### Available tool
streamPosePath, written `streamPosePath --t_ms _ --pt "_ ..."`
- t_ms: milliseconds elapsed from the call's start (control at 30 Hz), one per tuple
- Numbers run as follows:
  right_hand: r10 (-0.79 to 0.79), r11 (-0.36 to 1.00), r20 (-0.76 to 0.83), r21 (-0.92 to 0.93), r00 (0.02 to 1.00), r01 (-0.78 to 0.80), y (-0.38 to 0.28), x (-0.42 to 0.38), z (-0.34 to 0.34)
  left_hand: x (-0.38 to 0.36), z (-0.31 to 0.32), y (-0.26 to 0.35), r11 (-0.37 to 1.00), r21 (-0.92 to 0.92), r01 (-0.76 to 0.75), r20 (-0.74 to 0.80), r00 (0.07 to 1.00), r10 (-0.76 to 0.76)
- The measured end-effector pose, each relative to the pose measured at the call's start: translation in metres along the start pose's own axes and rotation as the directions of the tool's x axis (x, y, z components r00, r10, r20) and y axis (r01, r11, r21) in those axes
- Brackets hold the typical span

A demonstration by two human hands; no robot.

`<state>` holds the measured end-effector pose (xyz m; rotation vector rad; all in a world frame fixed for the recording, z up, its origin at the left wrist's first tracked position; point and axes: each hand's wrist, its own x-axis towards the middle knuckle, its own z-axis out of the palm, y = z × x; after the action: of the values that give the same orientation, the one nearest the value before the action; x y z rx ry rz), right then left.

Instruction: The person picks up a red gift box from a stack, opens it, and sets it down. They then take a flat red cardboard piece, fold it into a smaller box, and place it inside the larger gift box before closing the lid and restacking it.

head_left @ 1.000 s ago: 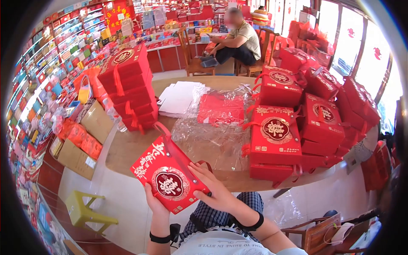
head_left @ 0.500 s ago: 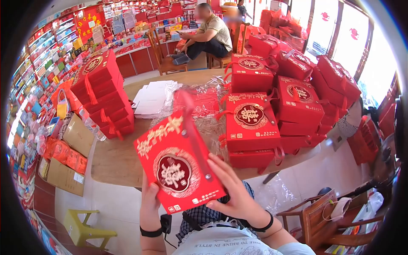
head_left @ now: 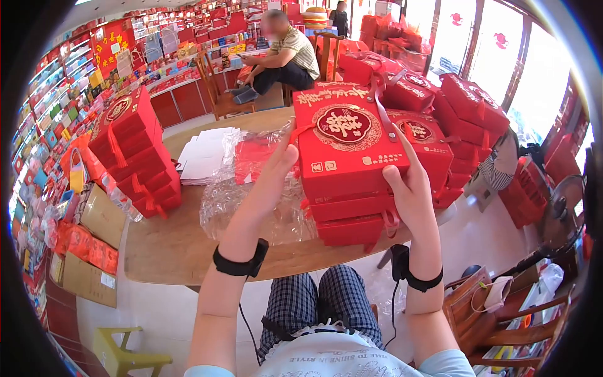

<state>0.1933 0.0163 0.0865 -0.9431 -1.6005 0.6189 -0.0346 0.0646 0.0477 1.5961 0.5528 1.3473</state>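
A red gift box [head_left: 352, 162] with gold lettering, a dark red round emblem and a ribbon handle is between my two hands. My left hand [head_left: 284, 168] presses its left side, thumb uppermost. On the right side, my right hand [head_left: 411, 188] grips it with the thumb on the lid's front corner. The box sits over a stack of similar red boxes [head_left: 348, 231] at the table's near right, overlapping them in this view. More red gift boxes [head_left: 418, 132] are piled right behind my right hand.
The wooden table [head_left: 182, 251] bears white flat card pieces [head_left: 208, 152], crumpled clear plastic [head_left: 251, 210] and another stack of red boxes [head_left: 135, 157] at left. A person [head_left: 286, 56] sits beyond the table. A green stool [head_left: 129, 352] and a wooden chair [head_left: 496, 333] stand nearby.
Both hands have carried the gift box from in front of my body forward and right, onto the box stack. The box has turned from tilted to roughly level, and my view has shifted slightly right.
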Motion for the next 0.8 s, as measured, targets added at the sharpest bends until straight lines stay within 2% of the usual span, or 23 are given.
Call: streamPosePath --t_ms 33,67,200,267,367,500,600,667,800 --pt "0.027 0.994 -0.003 -0.109 1.0 -0.027 0.001 0.004 -0.003 0.005 0.003 -0.009 0.998 0.002 0.062 -0.031 0.998 -0.062" --pt "0.025 0.993 -0.003 -0.113 1.0 -0.026 0.004 0.008 -0.005 0.008 0.005 -0.015 0.992 0.003 0.126 -0.063 0.99 -0.125" --pt "0.043 0.972 0.037 -0.232 0.998 -0.033 0.011 0.012 -0.006 0.014 0.009 -0.024 0.986 -0.008 0.166 -0.061 0.984 -0.166" --pt "0.071 0.963 0.05 -0.264 0.996 -0.056 0.013 0.013 -0.006 0.015 0.012 -0.028 0.977 -0.138 0.161 -0.073 0.982 -0.172" --pt "0.043 0.944 0.031 -0.33 0.999 -0.03 0.022 0.011 -0.004 0.013 0.02 -0.029 0.962 -0.198 0.189 -0.106 0.971 -0.212" --pt "0.068 0.937 0.031 -0.344 0.997 -0.053 0.031 0.008 -0.003 0.009 0.02 -0.045 0.966 -0.131 0.222 -0.083 0.969 -0.234" --pt "0.097 0.951 0.017 -0.298 0.995 -0.087 0.035 0.003 0.0 0.009 0.022 -0.051 0.947 -0.217 0.238 -0.065 0.964 -0.257" --pt "0.093 0.951 -0.005 -0.295 0.996 -0.09 0.036 0.0 0.001 0.009 0.021 -0.055 0.955 -0.247 0.166 -0.051 0.982 -0.184" --pt "0.078 0.948 -0.051 -0.307 0.996 -0.089 0.034 -0.002 0.003 0.009 0.008 -0.076 0.96 -0.194 0.202 -0.096 0.97 -0.223"
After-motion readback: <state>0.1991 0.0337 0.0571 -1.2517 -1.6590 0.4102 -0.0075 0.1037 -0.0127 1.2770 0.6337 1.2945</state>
